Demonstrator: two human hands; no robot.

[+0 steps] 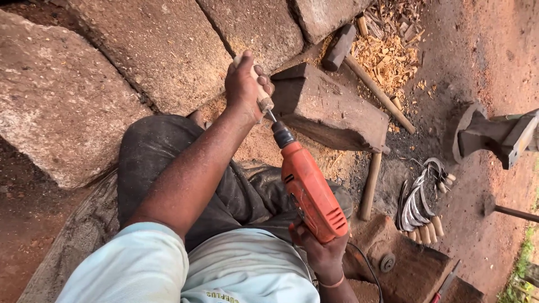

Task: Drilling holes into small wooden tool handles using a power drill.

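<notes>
My left hand [242, 84] is closed around a short pale wooden handle [263, 101], held out in front of my knees. My right hand [323, 255] grips the rear of an orange electric drill [309, 191], low near my lap. The drill's dark chuck [282, 134] points up and away from me. Its thin bit meets the near end of the wooden handle, at the metal ring there. A cable runs down from the drill by my right wrist.
A dark wooden block [331, 109] lies just right of the handle. Behind it lies a hammer [339, 47] amid wood chips [387, 50]. Several curved sickle blades with wooden handles [418, 205] lie to the right, near an iron anvil [494, 137]. Large stone slabs [163, 45] fill the left.
</notes>
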